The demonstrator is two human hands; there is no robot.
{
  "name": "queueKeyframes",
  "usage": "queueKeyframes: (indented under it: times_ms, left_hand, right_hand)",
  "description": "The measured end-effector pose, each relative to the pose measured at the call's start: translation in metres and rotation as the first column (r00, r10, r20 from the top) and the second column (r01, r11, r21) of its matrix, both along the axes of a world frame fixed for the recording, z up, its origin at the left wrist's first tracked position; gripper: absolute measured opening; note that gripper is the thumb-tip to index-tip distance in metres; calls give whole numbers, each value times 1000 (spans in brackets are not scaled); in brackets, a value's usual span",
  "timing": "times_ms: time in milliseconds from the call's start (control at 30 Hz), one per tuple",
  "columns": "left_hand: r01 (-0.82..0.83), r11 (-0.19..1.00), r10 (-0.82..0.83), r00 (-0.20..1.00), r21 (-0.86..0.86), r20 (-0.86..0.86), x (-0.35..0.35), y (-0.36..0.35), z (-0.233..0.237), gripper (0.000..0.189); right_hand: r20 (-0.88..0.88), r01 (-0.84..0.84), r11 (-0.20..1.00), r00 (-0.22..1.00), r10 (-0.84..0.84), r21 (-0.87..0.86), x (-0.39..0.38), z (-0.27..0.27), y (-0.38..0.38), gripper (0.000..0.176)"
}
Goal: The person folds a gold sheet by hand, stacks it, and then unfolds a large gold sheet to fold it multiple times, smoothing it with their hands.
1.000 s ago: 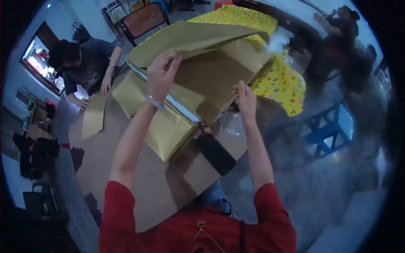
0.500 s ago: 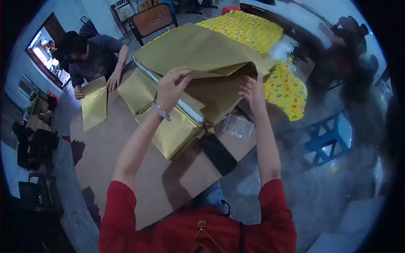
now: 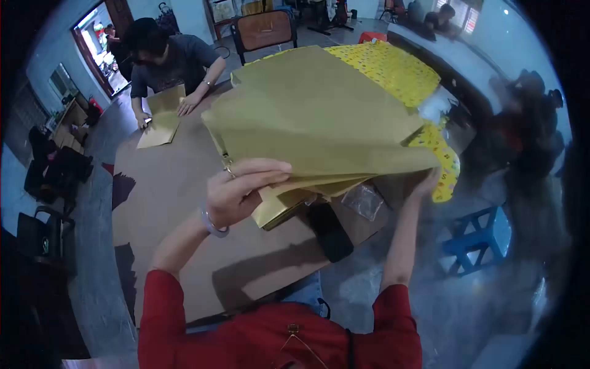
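A large gold-brown paper sheet (image 3: 313, 117) spreads over the far part of the table, its near edge raised and folded. My left hand (image 3: 236, 190) pinches that near edge between thumb and fingers. At the right end of the same edge, my right hand (image 3: 424, 179) grips the paper, its fingers partly hidden behind it. Beneath the sheet a stack of shiny gold paper (image 3: 276, 212) shows only at its near corner. A black phone (image 3: 330, 232) and a clear plastic bag (image 3: 364, 202) lie close to the stack.
Across the brown table (image 3: 178, 215), a co-worker (image 3: 169, 67) handles a smaller gold sheet (image 3: 165, 117). Yellow patterned material (image 3: 393, 67) lies at the back right. A blue stool (image 3: 479, 243) stands on the floor at right, a chair (image 3: 265, 32) behind the table.
Both hands have drawn the big sheet's edge nearer, my right hand moving outward to the right. The sheet now covers most of the gold stack. The view has shifted too.
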State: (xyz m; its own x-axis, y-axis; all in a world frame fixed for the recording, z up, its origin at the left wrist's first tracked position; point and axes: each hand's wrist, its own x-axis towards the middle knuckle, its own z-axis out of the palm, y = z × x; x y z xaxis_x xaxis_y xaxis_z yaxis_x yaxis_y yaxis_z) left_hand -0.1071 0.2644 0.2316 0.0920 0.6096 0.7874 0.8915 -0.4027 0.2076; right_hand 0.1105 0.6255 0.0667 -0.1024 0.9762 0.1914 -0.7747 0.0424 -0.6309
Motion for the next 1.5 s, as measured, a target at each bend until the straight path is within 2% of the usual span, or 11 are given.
queueKeyframes:
  times_ms: [33, 100, 200, 233, 300, 333, 400, 533, 667, 833, 1500]
  left_hand:
    - [-4, 996, 3, 1000, 93, 18, -4, -5, 6, 32]
    - [-153, 986, 149, 987, 67, 55, -1, -25, 34, 12]
    - [-203, 950, 190, 979, 236, 75, -15, -31, 70, 14]
    - [-227, 938, 217, 974, 262, 64, -21, -35, 82, 16]
    - [-232, 941, 187, 963, 246, 193, -29, -43, 104, 17]
    - [-365, 924, 329, 910, 111, 252, -31, -54, 120, 23]
    - [-358, 923, 300, 900, 142, 316, -61, -72, 148, 26]
    - [-478, 847, 398, 860, 231, 319, -73, -140, 224, 26]
    - [-585, 734, 512, 810, 345, 286, -65, -232, 287, 27]
    - [-698, 577, 652, 706, 424, 274, -35, -339, 324, 27]
    - [-849, 315, 809, 474, 425, 347, 35, -533, 325, 31]
  right_hand:
    - [-197, -48, 998, 980, 39, -43, 3, 26, -27, 56]
    - [-197, -177, 977, 960, 198, 120, 12, 11, -17, 57]
    - [-146, -322, 896, 914, 379, 306, -2, -9, -4, 58]
    - [56, -382, 856, 920, 388, 348, -11, -52, 34, 55]
    - [509, -461, 847, 813, 283, 265, -10, -19, 3, 33]
    - [507, -474, 837, 810, 294, 272, -7, 20, -19, 33]
    - [797, -290, 939, 603, 31, 183, -12, 60, -47, 23]
    - [570, -128, 863, 796, -205, 489, -33, 164, -57, 36]
    - [299, -85, 464, 861, -411, 882, -49, 283, -79, 47]
    - [68, -7, 173, 935, -348, 985, -59, 398, -166, 45]
    - [230, -241, 166, 969, 86, 956, -103, 459, -327, 35]
